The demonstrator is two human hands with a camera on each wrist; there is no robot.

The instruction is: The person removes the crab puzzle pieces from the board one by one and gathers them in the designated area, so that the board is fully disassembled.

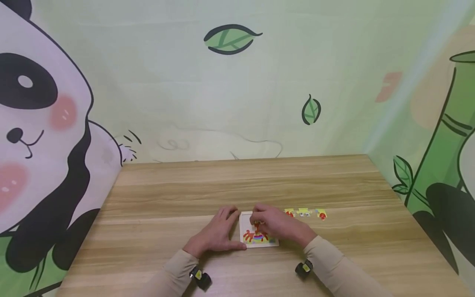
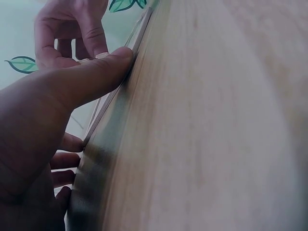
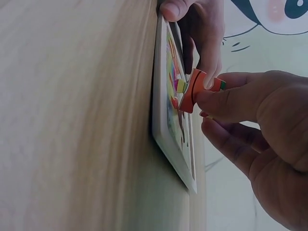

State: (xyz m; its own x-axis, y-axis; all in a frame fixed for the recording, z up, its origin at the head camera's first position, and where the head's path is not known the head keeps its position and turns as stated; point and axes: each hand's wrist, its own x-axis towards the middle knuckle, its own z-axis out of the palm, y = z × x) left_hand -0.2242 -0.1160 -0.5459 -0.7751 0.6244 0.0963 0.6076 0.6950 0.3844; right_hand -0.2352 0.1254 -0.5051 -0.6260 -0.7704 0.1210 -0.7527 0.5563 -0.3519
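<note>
A small jigsaw puzzle tray point(image 1: 262, 246) with a pale rim lies on the table, its lower part filled with colourful picture pieces. My left hand point(image 1: 219, 232) rests against the tray's left side, thumb at the near corner and fingers towards the far one. Above the tray, my right hand point(image 1: 277, 224) pinches an orange jigsaw piece point(image 3: 189, 94) between thumb and fingers. That piece is tilted in the right wrist view, close over the picture. In the left wrist view the left thumb point(image 2: 103, 72) touches the tray's edge.
Loose yellow jigsaw pieces, one with red at its left point(image 1: 289, 213), one in the middle point(image 1: 304, 212) and one with a red spot point(image 1: 321, 214), lie right of the tray. The wooden table point(image 1: 167, 185) meets a printed backdrop point(image 1: 167, 82) behind and at the sides.
</note>
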